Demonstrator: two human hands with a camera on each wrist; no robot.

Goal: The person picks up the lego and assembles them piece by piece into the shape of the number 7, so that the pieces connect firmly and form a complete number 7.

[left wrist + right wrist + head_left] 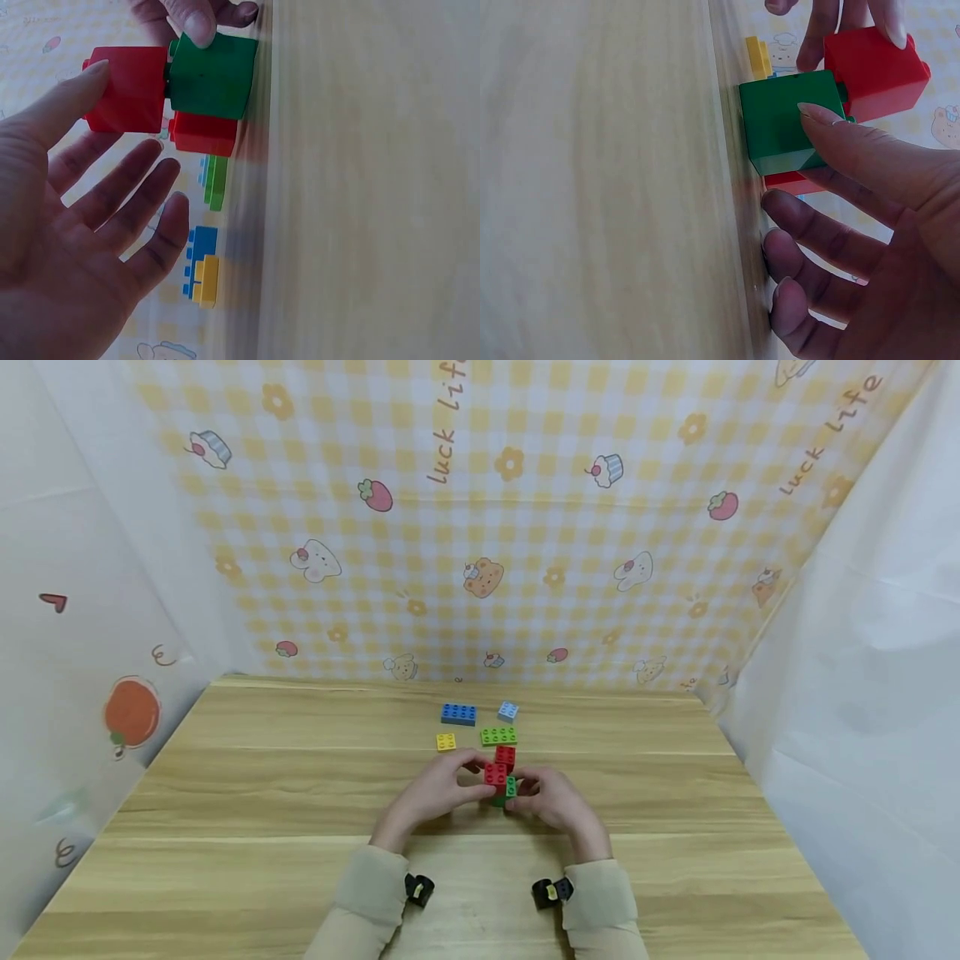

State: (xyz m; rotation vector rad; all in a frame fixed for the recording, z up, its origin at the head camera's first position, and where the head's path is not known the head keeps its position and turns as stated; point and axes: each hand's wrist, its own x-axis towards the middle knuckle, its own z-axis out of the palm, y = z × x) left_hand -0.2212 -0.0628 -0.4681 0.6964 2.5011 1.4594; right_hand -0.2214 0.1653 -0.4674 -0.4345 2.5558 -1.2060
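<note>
Thumb and fingers of my left hand (438, 791) pinch a red block (495, 774), seen side-on as a red block (126, 90) in the left wrist view. It sits on the studs of a green block (787, 120), offset to one side; a thin gap with green studs shows between them. My right hand (557, 799) grips that green block (512, 787) near the table, its thumb on the side. Just behind stands another red block (506, 755), close against the green one; whether they are joined I cannot tell.
Beyond the hands lie a lime green brick (498, 737), a yellow brick (446, 742), a blue brick (458, 714) and a light blue brick (508, 711). The wooden table (262, 793) ends at a checked cloth (420, 543) behind.
</note>
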